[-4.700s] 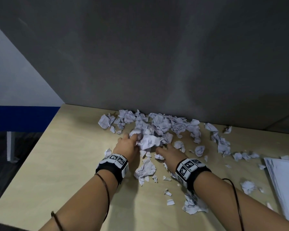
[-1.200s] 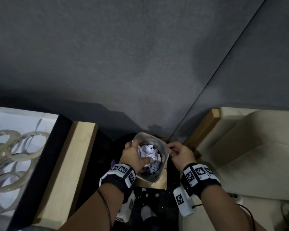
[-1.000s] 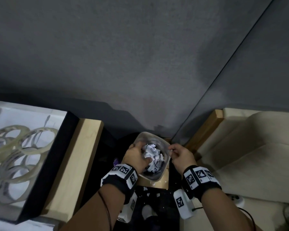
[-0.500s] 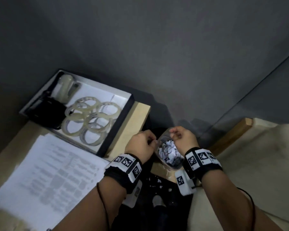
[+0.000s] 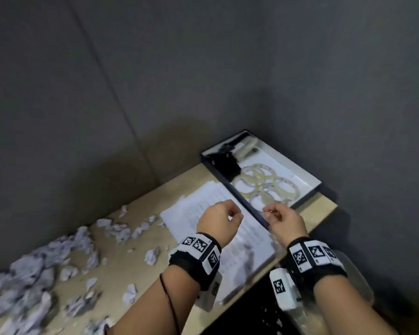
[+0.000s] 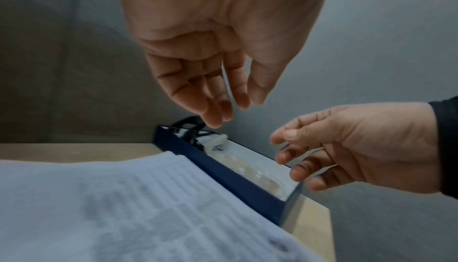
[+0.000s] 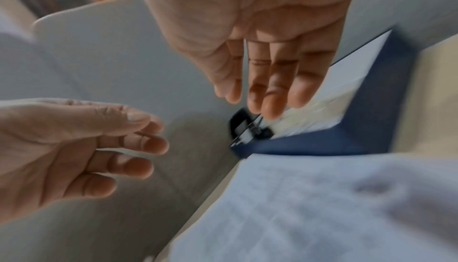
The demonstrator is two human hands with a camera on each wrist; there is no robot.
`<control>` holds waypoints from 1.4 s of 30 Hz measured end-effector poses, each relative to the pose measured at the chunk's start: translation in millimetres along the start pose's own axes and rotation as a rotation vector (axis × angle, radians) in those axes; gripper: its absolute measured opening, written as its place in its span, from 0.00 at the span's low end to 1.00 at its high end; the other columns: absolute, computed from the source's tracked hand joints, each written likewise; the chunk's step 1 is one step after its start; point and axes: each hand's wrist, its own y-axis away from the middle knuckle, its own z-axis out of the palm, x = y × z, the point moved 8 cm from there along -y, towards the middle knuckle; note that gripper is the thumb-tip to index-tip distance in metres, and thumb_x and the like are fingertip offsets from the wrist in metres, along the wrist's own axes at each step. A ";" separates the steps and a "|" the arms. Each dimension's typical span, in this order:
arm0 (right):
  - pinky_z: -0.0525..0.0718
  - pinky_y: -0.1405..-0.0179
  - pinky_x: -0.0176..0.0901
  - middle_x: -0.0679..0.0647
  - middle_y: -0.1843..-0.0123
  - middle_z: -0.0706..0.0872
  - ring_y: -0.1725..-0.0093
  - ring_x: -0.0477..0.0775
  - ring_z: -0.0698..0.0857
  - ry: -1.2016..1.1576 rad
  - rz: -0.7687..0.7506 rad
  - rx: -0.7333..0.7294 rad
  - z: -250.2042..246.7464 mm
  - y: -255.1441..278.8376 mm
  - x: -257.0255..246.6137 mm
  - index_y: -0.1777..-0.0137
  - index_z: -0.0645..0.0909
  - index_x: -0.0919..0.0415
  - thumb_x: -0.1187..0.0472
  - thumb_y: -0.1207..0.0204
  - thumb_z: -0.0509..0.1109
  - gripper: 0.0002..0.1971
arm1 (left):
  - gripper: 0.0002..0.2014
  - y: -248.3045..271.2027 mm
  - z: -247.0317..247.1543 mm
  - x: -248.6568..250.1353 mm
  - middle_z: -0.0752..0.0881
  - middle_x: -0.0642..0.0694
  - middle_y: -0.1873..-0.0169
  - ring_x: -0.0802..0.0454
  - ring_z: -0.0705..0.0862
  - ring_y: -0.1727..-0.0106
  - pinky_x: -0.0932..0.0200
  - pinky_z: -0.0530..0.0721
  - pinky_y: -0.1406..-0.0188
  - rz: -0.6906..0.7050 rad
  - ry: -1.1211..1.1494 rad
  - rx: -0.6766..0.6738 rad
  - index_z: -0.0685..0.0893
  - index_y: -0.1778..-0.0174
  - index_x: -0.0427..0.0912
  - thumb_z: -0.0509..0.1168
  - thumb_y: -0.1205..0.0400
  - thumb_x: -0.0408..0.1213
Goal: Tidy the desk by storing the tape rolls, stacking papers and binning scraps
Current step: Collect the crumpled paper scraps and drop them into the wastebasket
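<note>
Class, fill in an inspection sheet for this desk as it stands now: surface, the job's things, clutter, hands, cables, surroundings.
Surface: light wooden desk, in a corner.
Job's things: tape rolls lie inside the dark-walled box; printed paper stack lies beside the box; paper scraps litter the desk's left part.
Clutter: a black object in the box's far end, too blurred to name.
Hands: left hand and right hand hover above the papers, fingers relaxed, holding nothing.
Cables: a thin black cord along the left forearm.
Surroundings: grey partition walls.
</note>
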 end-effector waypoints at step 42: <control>0.80 0.38 0.47 0.58 0.29 0.68 0.37 0.61 0.79 0.734 -0.483 -0.899 488.9 195.1 -134.9 0.29 0.64 0.52 0.68 0.32 0.75 0.33 | 0.35 263.2 -153.8 -417.1 0.67 0.43 0.31 0.42 0.72 0.34 0.50 0.78 0.38 -0.750 -0.119 0.197 0.60 0.22 0.55 0.68 0.24 0.40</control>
